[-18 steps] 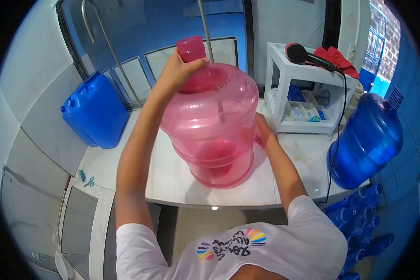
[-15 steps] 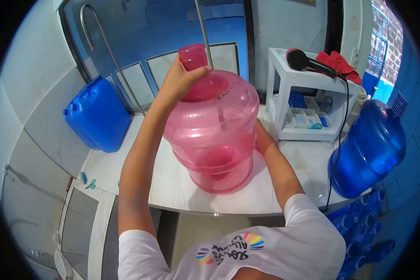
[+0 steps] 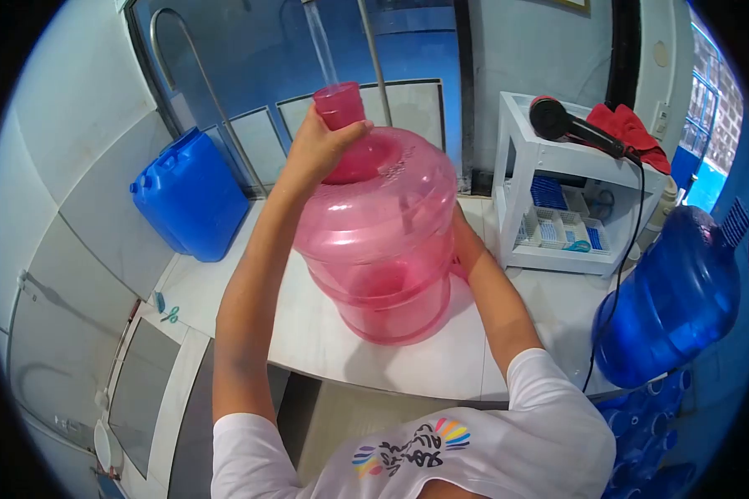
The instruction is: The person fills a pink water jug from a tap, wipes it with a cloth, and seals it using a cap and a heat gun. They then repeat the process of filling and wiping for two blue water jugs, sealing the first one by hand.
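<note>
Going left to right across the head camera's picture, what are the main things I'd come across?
Blue jerrycan → pink water bottle → black hair dryer → blue water bottle.

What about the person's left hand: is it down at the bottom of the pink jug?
No: the left hand grips the pink jug around its neck, up near the mouth.
</note>
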{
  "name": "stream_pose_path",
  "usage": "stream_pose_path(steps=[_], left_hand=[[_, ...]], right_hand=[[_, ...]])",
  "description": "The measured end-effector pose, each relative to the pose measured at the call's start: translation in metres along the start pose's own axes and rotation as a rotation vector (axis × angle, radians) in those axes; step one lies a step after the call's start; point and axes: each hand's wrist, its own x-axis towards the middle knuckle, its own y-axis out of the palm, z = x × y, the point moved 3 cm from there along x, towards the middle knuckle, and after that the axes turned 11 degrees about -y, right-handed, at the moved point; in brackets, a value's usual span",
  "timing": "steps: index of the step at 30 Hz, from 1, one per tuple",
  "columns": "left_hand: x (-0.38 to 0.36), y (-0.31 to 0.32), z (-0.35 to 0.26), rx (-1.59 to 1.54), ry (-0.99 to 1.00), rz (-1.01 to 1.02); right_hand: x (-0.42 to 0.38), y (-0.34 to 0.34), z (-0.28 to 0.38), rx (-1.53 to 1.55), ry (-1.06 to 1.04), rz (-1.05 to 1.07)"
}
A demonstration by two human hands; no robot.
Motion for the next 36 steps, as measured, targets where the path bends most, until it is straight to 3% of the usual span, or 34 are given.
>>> stream_pose_path(steps=[4, 11, 13, 15, 18, 20, 21, 23, 24, 26, 28, 32, 36], left_hand=[[0.004, 0.002, 0.007, 0.132, 0.075, -0.160], [-0.001, 0.002, 0.007, 0.286, -0.003, -0.213], [-0.005, 0.003, 0.006, 0.254, 0.058, -0.251], [-0.008, -0.002, 0.007, 0.273, 0.035, -0.225], [-0.036, -0.015, -0.009, 0.160, -0.094, 0.065], [-0.049, -0.058, 0.000, 0.251, -0.007, -0.214], [-0.063, -0.082, -0.003, 0.167, 0.034, -0.259], [-0.097, -0.118, -0.005, 0.059, 0.084, -0.394], [-0.108, -0.128, 0.007, 0.074, 0.074, -0.366], [-0.136, -0.142, 0.039, 0.099, 0.032, -0.311], [-0.163, -0.155, 0.083, 0.172, -0.033, -0.257], [-0.248, -0.197, 0.168, 0.136, -0.361, -0.102], [-0.348, -0.254, 0.225, 0.109, -0.521, 0.003]], right_hand=[[-0.039, -0.017, -0.007, -0.309, 0.054, 0.108], [-0.078, -0.023, 0.006, -0.845, 0.122, 0.280], [-0.083, -0.022, 0.014, -0.993, 0.139, 0.341], [-0.109, -0.027, 0.020, -1.139, 0.148, 0.406], [-0.132, -0.024, 0.026, -1.354, 0.148, 0.492], [-0.152, -0.019, 0.030, -1.501, 0.147, 0.520], [-0.160, -0.034, 0.026, -1.497, 0.153, 0.503], [-0.174, -0.066, 0.011, -2.103, -0.387, 0.400], [-0.190, -0.059, 0.008, -2.099, -0.373, 0.413], [-0.227, -0.015, 0.027, -1.924, -0.554, 0.262], [-0.261, 0.028, 0.031, -2.203, 0.207, 0.030], [-0.323, 0.046, 0.008, -2.084, 0.420, 0.028], [-0.363, 0.108, -0.069, -1.947, 0.316, 0.210]])
